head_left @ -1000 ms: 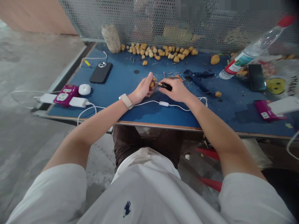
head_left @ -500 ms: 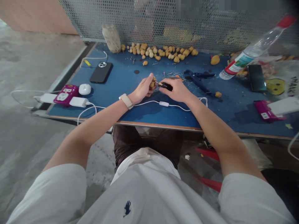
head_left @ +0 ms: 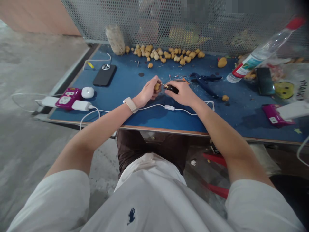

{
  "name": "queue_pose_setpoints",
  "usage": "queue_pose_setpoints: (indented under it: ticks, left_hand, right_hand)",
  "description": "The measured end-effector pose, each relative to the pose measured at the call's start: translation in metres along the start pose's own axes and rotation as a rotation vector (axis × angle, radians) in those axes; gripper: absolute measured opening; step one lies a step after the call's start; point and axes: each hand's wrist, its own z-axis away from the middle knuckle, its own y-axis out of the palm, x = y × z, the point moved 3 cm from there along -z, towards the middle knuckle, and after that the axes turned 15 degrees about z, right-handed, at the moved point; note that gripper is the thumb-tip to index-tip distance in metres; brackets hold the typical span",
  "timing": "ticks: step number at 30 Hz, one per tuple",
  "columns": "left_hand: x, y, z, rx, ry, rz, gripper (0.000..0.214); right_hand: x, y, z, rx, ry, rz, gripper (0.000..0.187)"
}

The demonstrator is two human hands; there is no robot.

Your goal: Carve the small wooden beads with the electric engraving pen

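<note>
Since the earlier frame, the right hand (head_left: pixel 183 94) has drawn slightly rightward, taking the black drill (head_left: pixel 172 89) with it, while the left hand (head_left: pixel 146 91) sits almost where it was. Its fingers (head_left: pixel 153 82) curl closed, pinching a small tan nut (head_left: pixel 157 86) against the thumb and hiding most of it, so only a sliver shows just above the knuckles. The right fingers (head_left: pixel 180 86) press together around the drill's body, its thin bit pointing left at the nut. Whether the tip touches the nut is too small to make out. Both hands are above the blue table (head_left: pixel 130 77), just behind its front edge. A white cord (head_left: pixel 154 106) with a small switch (head_left: pixel 169 107) lies under the forearms, and a cream strap (head_left: pixel 129 104) circles the left wrist. Farther off, a row of nuts (head_left: pixel 164 53) lies along the metal mesh (head_left: pixel 96 19); whatever stands behind the mesh is blurred.
</note>
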Motion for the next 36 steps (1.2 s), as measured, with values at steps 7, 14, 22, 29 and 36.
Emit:
queue_pose_setpoints:
  ticks: [7,14,22,29,36]
  left_hand:
    - [-0.0054,0.0069,0.0050,-0.016,-0.004,0.002,0.064]
    - [-0.0024,0.0023,0.0025,-0.022,0.011,0.014,0.064]
    - [-0.0038,0.0042,0.0028,-0.039,0.020,-0.062,0.069]
    - [-0.0027,0.0033,0.0020,-0.032,0.066,-0.127,0.074]
    - [0.0007,0.0006,0.0001,0.018,0.109,-0.140,0.076]
  right_hand:
    - [-0.0025,0.0035,-0.0006,-0.018,-0.013,0.017,0.066]
    - [-0.0013,0.0023,0.0001,0.012,-0.007,0.033,0.063]
    - [-0.0005,-0.0011,0.0006,0.006,0.010,0.027,0.067]
    - [-0.0024,0.0005,0.0004,-0.009,-0.005,0.026,0.064]
    - [0.0005,-0.0001,0.0006,-0.004,-0.017,0.019,0.061]
